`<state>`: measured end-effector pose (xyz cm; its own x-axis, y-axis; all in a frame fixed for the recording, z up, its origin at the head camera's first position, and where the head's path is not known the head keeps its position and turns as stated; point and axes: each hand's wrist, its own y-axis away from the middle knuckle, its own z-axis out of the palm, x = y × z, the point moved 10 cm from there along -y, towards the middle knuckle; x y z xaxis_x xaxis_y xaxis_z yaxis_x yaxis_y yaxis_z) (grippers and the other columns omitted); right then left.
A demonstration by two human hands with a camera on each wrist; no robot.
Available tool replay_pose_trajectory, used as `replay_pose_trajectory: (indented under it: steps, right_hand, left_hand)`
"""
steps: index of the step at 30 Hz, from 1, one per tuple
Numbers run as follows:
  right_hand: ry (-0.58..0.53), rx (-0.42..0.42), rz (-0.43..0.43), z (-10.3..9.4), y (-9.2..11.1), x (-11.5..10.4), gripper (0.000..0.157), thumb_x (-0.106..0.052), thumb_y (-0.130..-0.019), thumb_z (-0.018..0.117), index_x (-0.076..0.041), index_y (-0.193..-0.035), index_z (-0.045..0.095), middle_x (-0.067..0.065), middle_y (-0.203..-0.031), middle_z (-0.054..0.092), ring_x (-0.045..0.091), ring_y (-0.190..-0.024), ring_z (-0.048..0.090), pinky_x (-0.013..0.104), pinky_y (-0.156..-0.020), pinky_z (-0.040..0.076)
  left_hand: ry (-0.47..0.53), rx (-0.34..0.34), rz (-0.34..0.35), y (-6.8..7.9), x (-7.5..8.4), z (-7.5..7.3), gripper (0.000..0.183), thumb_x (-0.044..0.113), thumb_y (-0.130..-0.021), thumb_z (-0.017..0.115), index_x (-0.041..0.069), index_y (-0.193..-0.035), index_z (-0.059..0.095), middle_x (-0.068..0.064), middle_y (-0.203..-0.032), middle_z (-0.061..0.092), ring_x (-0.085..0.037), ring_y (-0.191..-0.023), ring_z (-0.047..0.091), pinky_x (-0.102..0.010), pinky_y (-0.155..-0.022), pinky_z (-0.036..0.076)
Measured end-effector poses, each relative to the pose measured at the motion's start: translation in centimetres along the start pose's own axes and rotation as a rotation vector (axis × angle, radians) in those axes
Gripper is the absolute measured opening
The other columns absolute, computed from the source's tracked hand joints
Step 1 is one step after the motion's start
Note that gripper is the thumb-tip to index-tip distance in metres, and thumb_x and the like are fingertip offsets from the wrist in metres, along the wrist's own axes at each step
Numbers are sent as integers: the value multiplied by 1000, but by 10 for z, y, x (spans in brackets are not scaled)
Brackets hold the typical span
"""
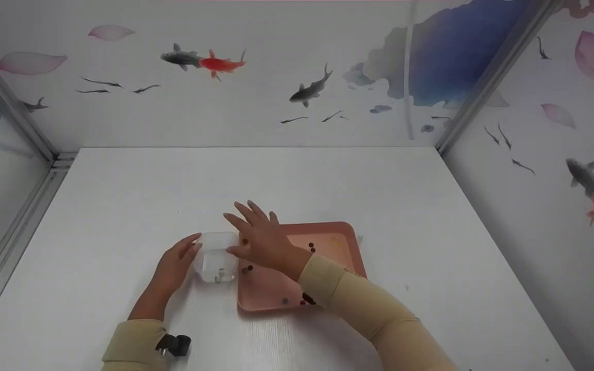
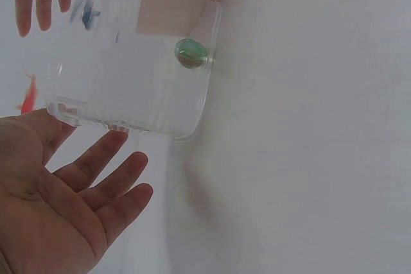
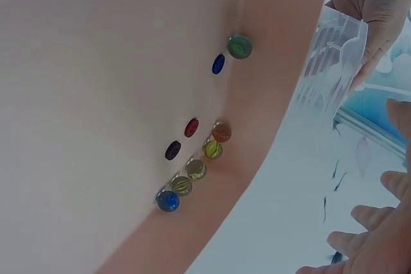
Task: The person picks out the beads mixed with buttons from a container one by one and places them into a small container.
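Observation:
A clear plastic container (image 1: 217,257) stands on the white table, just left of a pink tray (image 1: 356,252). My left hand (image 1: 174,265) touches the container's left side, its fingers fairly straight; the left wrist view shows them spread beside the wall. Inside the container lies a green marble (image 2: 191,53). My right hand (image 1: 262,242) is held over the tray's left edge, fingers spread, with the thumb overlapping the container's right side in the head view. Nothing shows in its grasp. Along the tray wall lie several marbles (image 3: 196,169), a blue button (image 3: 218,63) and a red button (image 3: 191,127).
White panels (image 1: 256,118) painted with fish and petals enclose the table at the back and sides. Metal frame posts (image 1: 462,118) stand at the corners. My right forearm (image 1: 379,309) crosses the tray's lower right corner and hides part of it.

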<state>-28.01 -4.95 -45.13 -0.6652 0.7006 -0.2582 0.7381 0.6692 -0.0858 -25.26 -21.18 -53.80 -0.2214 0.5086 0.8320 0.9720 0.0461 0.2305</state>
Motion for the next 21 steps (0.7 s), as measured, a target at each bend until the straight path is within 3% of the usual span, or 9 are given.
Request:
replay_pose_trajectory:
  steps: [21]
  right_hand:
    - [-19, 4, 76, -5, 7, 30, 70, -56, -94, 51, -25, -153, 30, 4, -161, 19, 28, -148, 15, 64, -108, 28]
  left_hand:
    - [17, 0, -11, 1, -2, 1, 48, 35, -106, 37, 14, -149, 36, -20, -148, 41, -40, -140, 31, -56, -114, 24]
